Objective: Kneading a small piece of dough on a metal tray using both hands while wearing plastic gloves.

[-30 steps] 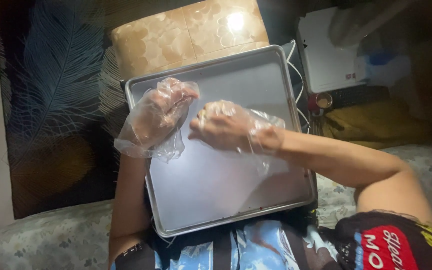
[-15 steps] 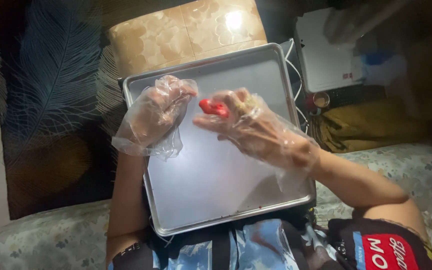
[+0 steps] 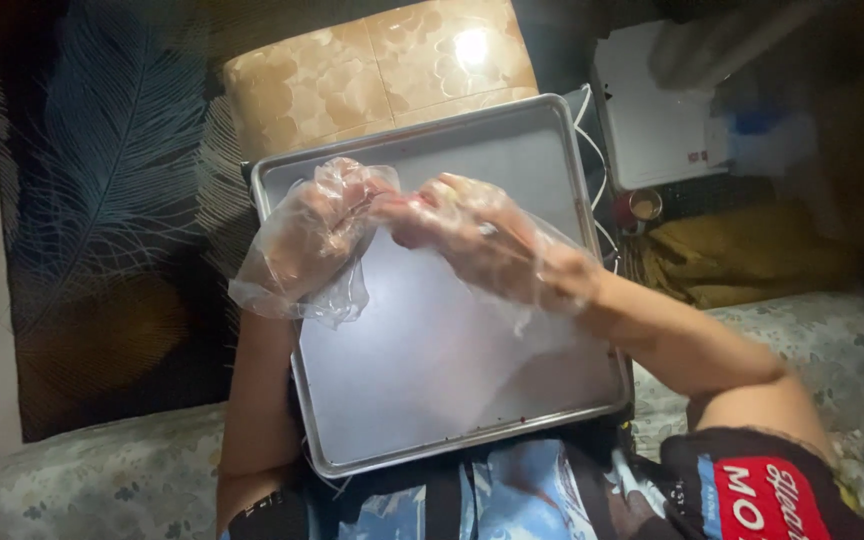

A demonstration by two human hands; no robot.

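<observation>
Red piece hidden — left hand (image 3: 314, 235); right hand (image 3: 477, 240) rejoined

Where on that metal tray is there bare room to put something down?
The rectangular silver metal tray is bare over its near half, between the left rim, the near rim and the right forearm. A thinner strip is free along the far rim. The middle is crowded: the left hand and right hand, in clear plastic gloves, meet there.

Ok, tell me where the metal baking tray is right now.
In the head view the metal baking tray sits centre frame, under the gloved left hand and right hand.
</observation>
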